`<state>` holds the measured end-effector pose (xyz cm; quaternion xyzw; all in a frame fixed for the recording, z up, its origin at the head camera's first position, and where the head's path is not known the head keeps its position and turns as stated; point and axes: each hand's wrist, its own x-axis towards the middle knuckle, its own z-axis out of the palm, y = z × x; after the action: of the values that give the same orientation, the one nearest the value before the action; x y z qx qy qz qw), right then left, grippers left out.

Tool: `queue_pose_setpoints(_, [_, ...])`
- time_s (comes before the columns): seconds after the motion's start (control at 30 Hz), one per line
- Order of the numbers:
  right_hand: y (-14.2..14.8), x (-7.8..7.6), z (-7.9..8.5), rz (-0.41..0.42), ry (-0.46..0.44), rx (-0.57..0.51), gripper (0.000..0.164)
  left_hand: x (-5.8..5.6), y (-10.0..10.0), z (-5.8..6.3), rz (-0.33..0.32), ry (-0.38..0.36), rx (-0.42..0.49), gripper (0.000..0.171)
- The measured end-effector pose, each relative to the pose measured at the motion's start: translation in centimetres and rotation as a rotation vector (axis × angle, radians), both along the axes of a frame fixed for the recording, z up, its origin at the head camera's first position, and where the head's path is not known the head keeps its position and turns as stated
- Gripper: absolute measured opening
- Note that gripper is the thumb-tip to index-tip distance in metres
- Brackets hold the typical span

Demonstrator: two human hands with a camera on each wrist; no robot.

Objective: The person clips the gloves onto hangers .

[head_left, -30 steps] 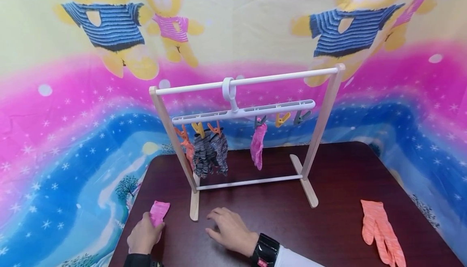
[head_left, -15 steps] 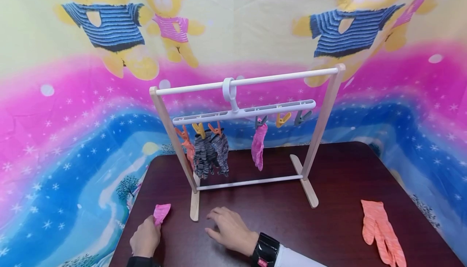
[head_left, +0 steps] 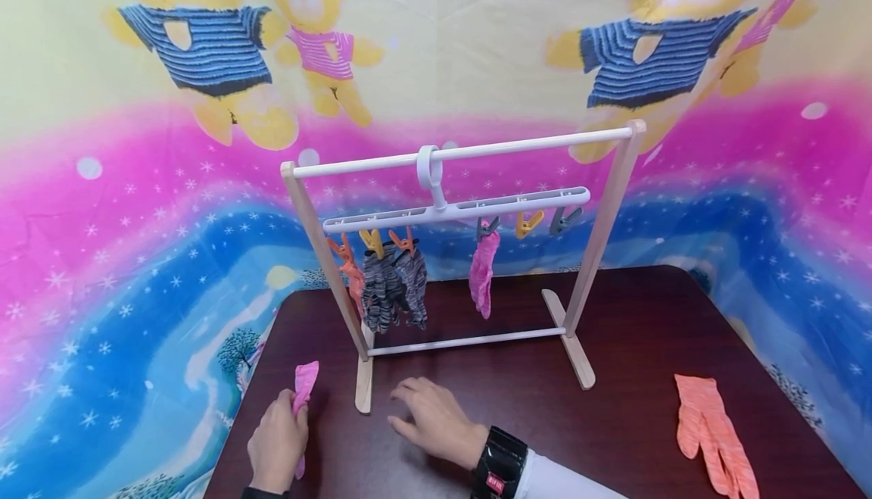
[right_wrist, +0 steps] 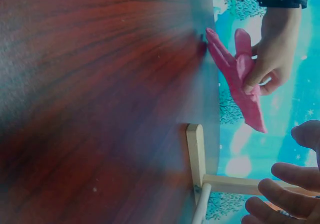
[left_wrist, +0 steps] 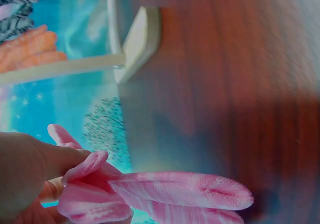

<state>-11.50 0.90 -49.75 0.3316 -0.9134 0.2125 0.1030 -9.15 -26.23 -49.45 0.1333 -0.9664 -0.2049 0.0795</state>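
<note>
My left hand pinches a pink knit glove above the table's left side. In the left wrist view, thumb and fingers grip the bunched glove, and its fingers stick out to the right. My right hand hovers or rests in front of the rack, fingers relaxed and holding nothing; which one I cannot tell. A white hanger bears an orange glove, two dark grey striped gloves and another pink glove, all held by clips. A yellow clip and a grey clip hold nothing.
The wooden rack stands on the dark brown table, its feet reaching toward me. An orange glove lies flat at the right. Behind hangs a printed cloth with bears.
My left hand has lifted the pink glove and shifted slightly right, turning it so its cuff points up. The right hand has hardly moved.
</note>
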Motion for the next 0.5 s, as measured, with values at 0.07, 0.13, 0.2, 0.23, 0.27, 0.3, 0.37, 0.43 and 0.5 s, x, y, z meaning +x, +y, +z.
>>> queue_pose_setpoints(0.07, [0.1, -0.2, 0.3, 0.003, 0.005, -0.004, 0.031, 0.0, 0.4, 0.5, -0.003, 0.017, -0.001, 0.015])
queue_pose_setpoints(0.13, [0.1, -0.3, 0.5, 0.005, 0.010, -0.005, 0.031, 0.0, 0.8, 1.0, -0.006, 0.026, -0.003, 0.016])
queue_pose_setpoints(0.2, [0.2, -0.4, 0.8, 0.006, 0.011, -0.009, 0.032, 0.0, 1.2, 1.5, -0.012, 0.036, -0.002, 0.016])
queue_pose_setpoints(0.23, [0.2, -0.5, 0.9, 0.006, 0.011, -0.011, 0.032, 0.0, 1.4, 1.7, -0.015, 0.041, -0.001, 0.017])
queue_pose_setpoints(0.27, [0.3, -0.5, 1.1, 0.006, 0.011, -0.012, 0.032, 0.1, 1.5, 1.9, -0.018, 0.050, 0.000, 0.017])
queue_pose_setpoints(0.3, [0.4, -0.5, 1.2, 0.007, 0.011, -0.016, 0.032, 0.1, 1.7, 2.1, -0.020, 0.062, 0.000, 0.018])
queue_pose_setpoints(0.37, [0.5, -0.6, 1.4, 0.007, 0.009, -0.020, 0.032, 0.2, 2.0, 2.4, -0.020, 0.094, 0.000, 0.018])
queue_pose_setpoints(0.43, [0.7, -0.7, 1.6, 0.010, 0.011, -0.026, 0.032, 0.4, 2.2, 2.6, -0.018, 0.127, -0.001, 0.017])
queue_pose_setpoints(0.5, [0.9, -0.8, 1.8, 0.011, 0.017, -0.030, 0.032, 0.5, 2.4, 2.9, -0.010, 0.161, -0.004, 0.015])
